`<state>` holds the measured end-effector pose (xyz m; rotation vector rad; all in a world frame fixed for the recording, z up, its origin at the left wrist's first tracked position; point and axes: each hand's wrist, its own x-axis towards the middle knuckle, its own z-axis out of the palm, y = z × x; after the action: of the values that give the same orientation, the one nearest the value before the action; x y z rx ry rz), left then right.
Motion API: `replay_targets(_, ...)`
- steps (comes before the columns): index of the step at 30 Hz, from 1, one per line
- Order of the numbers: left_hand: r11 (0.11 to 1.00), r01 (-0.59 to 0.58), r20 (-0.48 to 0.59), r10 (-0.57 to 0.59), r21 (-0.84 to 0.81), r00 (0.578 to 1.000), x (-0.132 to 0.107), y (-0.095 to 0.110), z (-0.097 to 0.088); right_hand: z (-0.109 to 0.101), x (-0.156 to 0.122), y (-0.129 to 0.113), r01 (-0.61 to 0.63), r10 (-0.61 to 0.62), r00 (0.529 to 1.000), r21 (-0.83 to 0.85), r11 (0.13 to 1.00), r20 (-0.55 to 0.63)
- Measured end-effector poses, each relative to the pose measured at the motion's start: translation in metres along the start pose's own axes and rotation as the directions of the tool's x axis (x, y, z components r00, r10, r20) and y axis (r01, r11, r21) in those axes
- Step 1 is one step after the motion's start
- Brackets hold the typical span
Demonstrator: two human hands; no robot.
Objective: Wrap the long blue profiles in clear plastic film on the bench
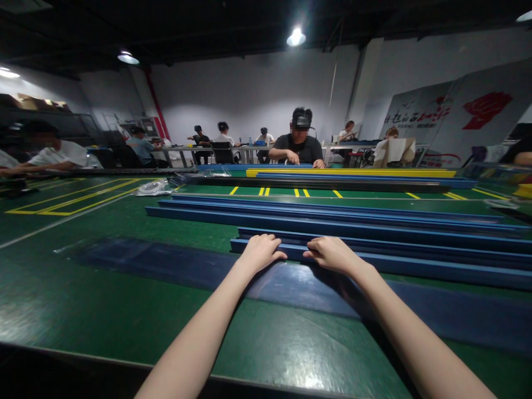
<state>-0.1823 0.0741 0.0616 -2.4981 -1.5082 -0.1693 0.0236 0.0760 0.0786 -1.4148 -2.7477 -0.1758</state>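
Both hands are on the nearest long blue channel-shaped profile, which lies lengthwise across the table. My left hand is closed over it near its left end, with the fingers over the top and the thumb at the near side. A short gap to the right, my right hand grips the same profile, its fingertips bent over the edge. Under my wrists a long, flat, bluish see-through plastic strip lies on the table. Just behind stand more blue profiles, parallel to the held one.
The green table carries yellow tape lines. Farther back lie a black profile, a yellow profile and crumpled clear plastic. A person in black works across the table; several others sit farther away.
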Motion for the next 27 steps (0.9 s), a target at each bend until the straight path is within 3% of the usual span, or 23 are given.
replay_targets(15,0.972,0.219,0.199,-0.2,-0.081,0.959,-0.007,-0.027,-0.019,0.008,-0.007,0.006,-0.018,0.018,0.999,-0.005,1.0,-0.051)
replay_targets(27,0.976,0.215,0.208,-0.216,0.029,0.954,-0.007,-0.015,-0.017,0.008,-0.006,-0.005,-0.076,0.075,0.997,-0.031,0.997,-0.032)
